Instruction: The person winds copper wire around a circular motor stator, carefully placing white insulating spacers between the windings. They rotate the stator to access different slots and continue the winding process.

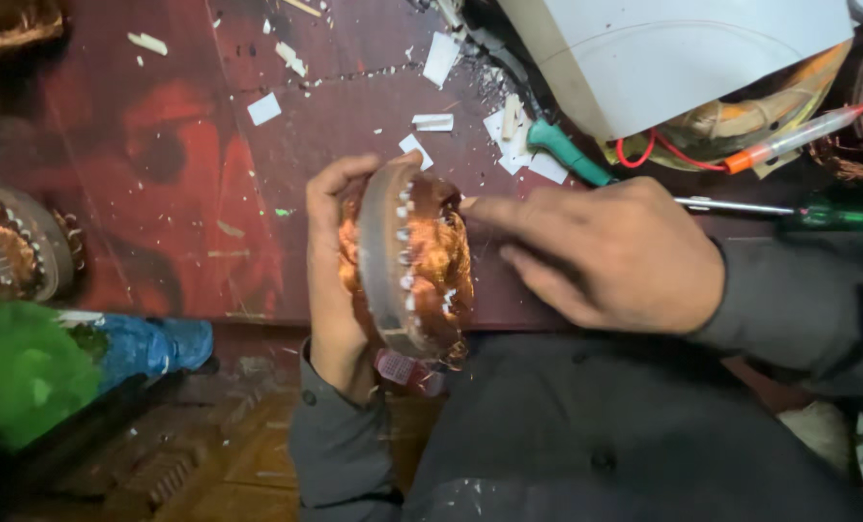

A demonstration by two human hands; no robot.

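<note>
Head view: nearest the camera, a dark grey shirt front (586, 435) fills the lower frame, and just above it a round motor stator (410, 266) is held on edge over the lap, at the near edge of the red worktable (180, 174). The stator is gripped by the left hand (333, 280), fingers wrapped round its far side and thumb curled over the rim, so that hand is closed on the ring. The copper winding (441, 256) is seen packed into the core, with small white slot papers (404, 237) standing out along the rim. The right hand (605, 256) is laid against the winding, index finger stretched out and pressed onto the copper, the other fingers loosely folded; nothing is pinched in it. By the look of it, the coils are already seated and the papers fitted, and tucking and tidying of the wire is judged to be what is left. Farther off, white paper scraps (431, 123) are scattered across the table, a teal-handled tool (567, 155) and a green-handled screwdriver (818, 215) lie beyond the right hand, another stator (16, 246) sits at the left edge, and a white casing (683, 48) with red wires is seen at the back.
</note>
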